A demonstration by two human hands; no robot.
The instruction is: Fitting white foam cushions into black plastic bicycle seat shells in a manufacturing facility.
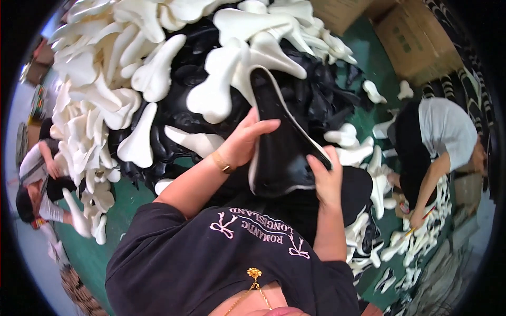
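Closest to the lens is my own black shirt (211, 258), with a small gold pendant (254, 273) hanging at the collar. Just past it, I've got a black bicycle saddle (279, 142) with a pale rim, held up in front of my chest in both hands. My left hand (245, 139) wraps its left edge, fingers curled over the top, gold bracelet (223, 163) at the wrist. My right hand (326, 176) grips the lower right edge near the wide end, thumb pressed on the black cover. Both grips closed firmly on that saddle. Beyond it, a big heap of white foam saddle pads (132, 63) mixed with black saddle shells (316, 95) covers the green floor (126, 205). Cardboard boxes (416, 37) sit behind. On my right, a seated person in a white top (443, 131) works among more pads; another person (37, 179) crouches at the left.
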